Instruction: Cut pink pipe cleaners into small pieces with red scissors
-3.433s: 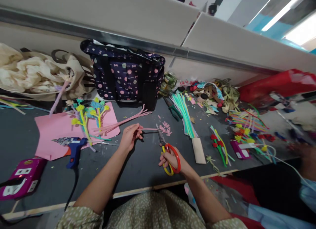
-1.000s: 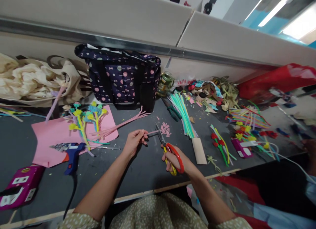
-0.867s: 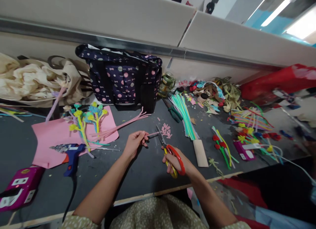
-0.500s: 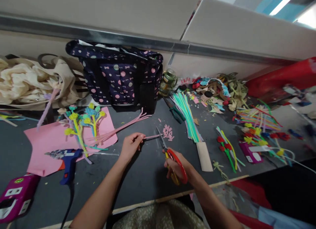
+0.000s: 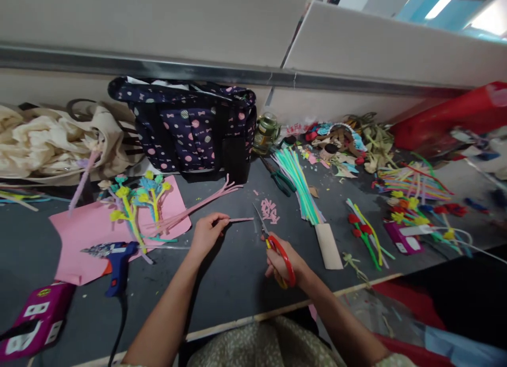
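Note:
My left hand (image 5: 208,233) pinches a short pink pipe cleaner (image 5: 242,219) between thumb and fingers, its free end pointing right. In my right hand (image 5: 285,262) are scissors (image 5: 282,261) with red and yellow handles, the blades angled up and left. The pipe cleaner's tip ends just left of the blades, with a small gap. Just beyond the blades lies a small heap of cut pink pieces (image 5: 269,211). Several long pink pipe cleaners (image 5: 202,199) rest behind my left hand, partly on a pink sheet (image 5: 79,232).
A blue glue gun (image 5: 119,261) lies left, beside yellow and blue pipe-cleaner flowers (image 5: 129,203). Behind are a dark patterned bag (image 5: 190,126), a green jar (image 5: 264,132) and pliers (image 5: 280,178). Green pipe cleaners (image 5: 299,185) lie right, near red flowers (image 5: 360,229).
The pipe cleaner's tip, earlier at the scissor blades, now sits slightly left of them. The scissor handles have come closer together. The camera view has shifted a little.

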`<state>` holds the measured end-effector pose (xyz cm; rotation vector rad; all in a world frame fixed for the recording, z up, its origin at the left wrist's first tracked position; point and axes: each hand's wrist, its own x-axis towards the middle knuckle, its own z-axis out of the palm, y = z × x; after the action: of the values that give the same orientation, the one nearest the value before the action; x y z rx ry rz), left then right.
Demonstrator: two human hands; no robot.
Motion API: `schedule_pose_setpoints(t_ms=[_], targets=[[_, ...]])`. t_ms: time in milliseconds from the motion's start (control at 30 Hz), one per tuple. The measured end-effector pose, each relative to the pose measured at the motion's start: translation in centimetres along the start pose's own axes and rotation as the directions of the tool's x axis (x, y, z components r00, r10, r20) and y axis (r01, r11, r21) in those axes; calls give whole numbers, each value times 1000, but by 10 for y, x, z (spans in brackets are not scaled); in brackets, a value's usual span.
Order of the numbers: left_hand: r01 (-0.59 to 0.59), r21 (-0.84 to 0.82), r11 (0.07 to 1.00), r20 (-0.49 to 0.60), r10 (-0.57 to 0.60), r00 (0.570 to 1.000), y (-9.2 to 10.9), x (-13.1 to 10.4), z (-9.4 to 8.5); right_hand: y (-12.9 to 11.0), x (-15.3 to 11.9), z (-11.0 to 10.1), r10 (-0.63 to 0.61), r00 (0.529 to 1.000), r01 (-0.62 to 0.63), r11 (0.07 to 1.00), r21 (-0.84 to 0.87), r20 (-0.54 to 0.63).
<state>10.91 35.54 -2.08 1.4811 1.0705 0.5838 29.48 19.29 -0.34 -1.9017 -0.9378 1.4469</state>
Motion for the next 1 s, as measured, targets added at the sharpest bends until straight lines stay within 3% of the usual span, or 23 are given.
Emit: schedule_pose_setpoints(t_ms=[167, 300, 400, 533, 733, 1000], targets=[[10, -182, 983, -28, -16, 999, -1, 0, 4, 5, 1, -2, 41, 999, -42, 994, 105, 7], [22, -312, 950, -46, -38, 998, 1, -1, 7, -7, -8, -9, 105, 994, -112, 945, 307, 40], [39, -381, 924, -43, -60, 997, 1, -2, 9, -14, -18, -14, 78, 997, -82, 927, 367, 24], [40, -425, 904, -50, -67, 996, 1, -3, 13, -4, -19, -16, 49, 999, -43, 951, 306, -12], [29, -445, 895, -53, -58, 997, 4, -7, 20, 17, -18, -11, -28, 999, 24, 983, 180, 23], [28, -447, 894, -29, -46, 999, 5, -9, 22, -2, -25, -8, -59, 998, 58, 998, 33, 24]])
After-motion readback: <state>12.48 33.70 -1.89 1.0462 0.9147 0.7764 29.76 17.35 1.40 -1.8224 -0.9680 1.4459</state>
